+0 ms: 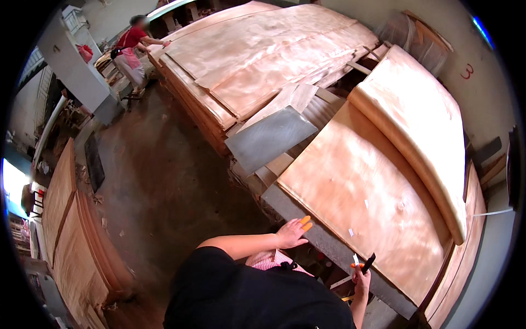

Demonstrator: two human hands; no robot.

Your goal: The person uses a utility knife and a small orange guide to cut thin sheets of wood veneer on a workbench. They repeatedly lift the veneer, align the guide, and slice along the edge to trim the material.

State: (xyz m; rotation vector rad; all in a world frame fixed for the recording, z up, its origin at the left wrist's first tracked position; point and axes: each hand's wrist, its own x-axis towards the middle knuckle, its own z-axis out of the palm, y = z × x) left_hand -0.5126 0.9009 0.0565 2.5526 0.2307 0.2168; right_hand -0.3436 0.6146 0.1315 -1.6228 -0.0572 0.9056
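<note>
My left hand is open near the edge of the grey board, with orange covers on two fingertips. Whether it touches the board I cannot tell. A small dark, flat tool sticks up from my right hand, which is closed round it; its exact kind is unclear. A small white strip shows beside the tool, by an orange-covered fingertip. Before me lies a light wood veneer sheet, its far right part curled over in a big roll. Small white pieces lie on the sheet.
A tall stack of veneer sheets stands beyond, with a grey panel at its near corner. More sheets lean at the left. A person in red works at the stack's far left end. A wall bounds the right.
</note>
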